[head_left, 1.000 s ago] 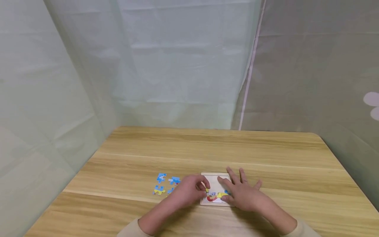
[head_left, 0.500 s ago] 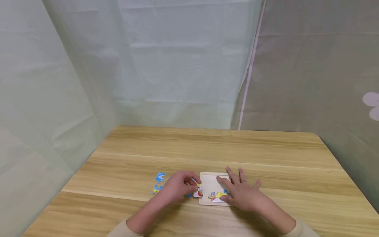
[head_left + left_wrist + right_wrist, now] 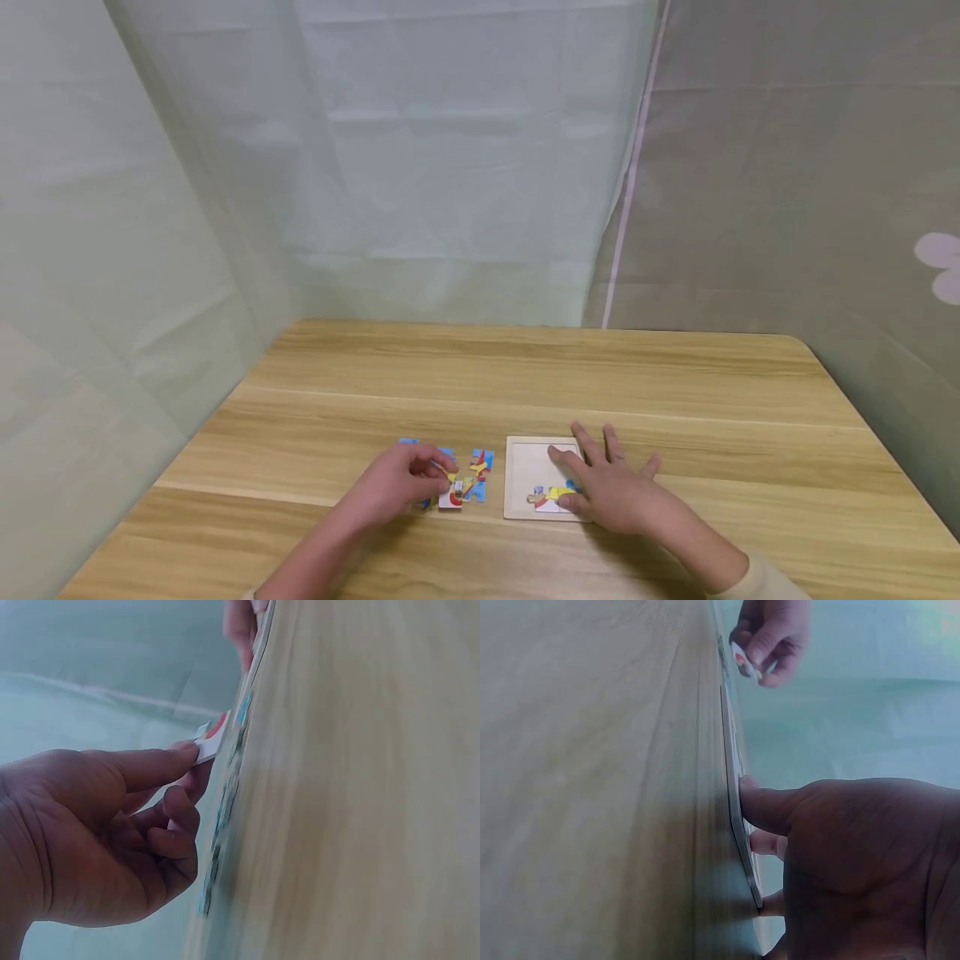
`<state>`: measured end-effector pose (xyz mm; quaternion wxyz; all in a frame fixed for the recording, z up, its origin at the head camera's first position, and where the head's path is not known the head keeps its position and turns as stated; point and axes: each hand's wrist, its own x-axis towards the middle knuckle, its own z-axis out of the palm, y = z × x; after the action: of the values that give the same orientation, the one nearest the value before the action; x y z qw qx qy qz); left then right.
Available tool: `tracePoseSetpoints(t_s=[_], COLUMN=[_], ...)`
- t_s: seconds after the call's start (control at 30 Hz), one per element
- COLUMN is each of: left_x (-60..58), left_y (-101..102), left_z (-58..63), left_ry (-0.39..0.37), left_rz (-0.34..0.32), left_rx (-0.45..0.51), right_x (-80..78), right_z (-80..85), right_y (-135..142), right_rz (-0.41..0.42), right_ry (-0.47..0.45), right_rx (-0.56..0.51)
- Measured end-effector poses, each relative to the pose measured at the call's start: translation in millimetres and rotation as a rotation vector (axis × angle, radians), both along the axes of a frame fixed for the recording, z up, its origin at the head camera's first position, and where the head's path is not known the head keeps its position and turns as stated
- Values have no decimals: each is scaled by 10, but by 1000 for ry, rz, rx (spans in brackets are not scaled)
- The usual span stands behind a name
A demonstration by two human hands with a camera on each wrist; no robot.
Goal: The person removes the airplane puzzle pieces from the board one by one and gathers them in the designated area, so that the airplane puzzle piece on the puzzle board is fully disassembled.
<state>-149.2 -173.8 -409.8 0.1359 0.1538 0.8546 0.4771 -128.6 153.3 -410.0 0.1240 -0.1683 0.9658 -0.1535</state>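
Note:
Between thumb and fingers, my left hand [image 3: 401, 482] pinches a white jigsaw piece [image 3: 451, 500] with a red curve, held over the loose pieces left of the frame. The left wrist view shows this jigsaw piece [image 3: 213, 740] at the fingertips, raised off the table. My right hand [image 3: 618, 487] lies spread over the right side of the wooden puzzle frame [image 3: 512, 475], thumb and index finger resting on it. Inside the frame, yellow, white and red joined pieces [image 3: 549, 497] sit along the bottom, partly covered by the right thumb.
Several loose blue and yellow jigsaw pieces [image 3: 481, 460] lie left of the frame, some hidden under my left hand. All of it is on a wood-grain table [image 3: 570, 375], with pale cloth [image 3: 465, 167] hanging behind its far edge.
My left hand has lifted the white and red jigsaw piece out of the frame's lower left and carried it left over the loose pieces. The right hand has stayed on the frame.

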Motion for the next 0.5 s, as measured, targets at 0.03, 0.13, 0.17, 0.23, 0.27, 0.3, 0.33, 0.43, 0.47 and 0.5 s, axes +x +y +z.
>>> tracePoseSetpoints(t_s=[0.03, 0.13, 0.17, 0.23, 0.27, 0.3, 0.33, 0.43, 0.47, 0.5], left_x=[10, 39, 51, 75, 87, 98, 112, 143, 154, 164], left_y=[-46, -174, -215, -293, -328, -363, -395, -481, -506, -528], left_z=[1, 6, 8, 7, 7, 6, 4, -6, -8, -11], left_ry=[1, -3, -6, -12, -13, -16, -17, -23, -27, -33], left_rz=[-4, -18, -22, -26, -25, -21, -16, -5, -2, 0], left_rx=[-4, -13, -19, -27, -32, -33, -31, -22, -17, -15], right_x=[1, 6, 8, 9, 8, 7, 6, 4, 4, 4], right_z=[1, 3, 3, 4, 4, 5, 5, 7, 7, 6], right_y=[0, 1, 3, 4, 4, 4, 3, 3, 3, 4], right_rz=[1, 2, 2, 5, 6, 7, 8, 9, 9, 9], right_ry=[-1, -1, 0, 3, 5, 7, 8, 6, 5, 3], right_rx=[-1, -3, -4, -4, -4, -4, -4, -6, -6, -7])
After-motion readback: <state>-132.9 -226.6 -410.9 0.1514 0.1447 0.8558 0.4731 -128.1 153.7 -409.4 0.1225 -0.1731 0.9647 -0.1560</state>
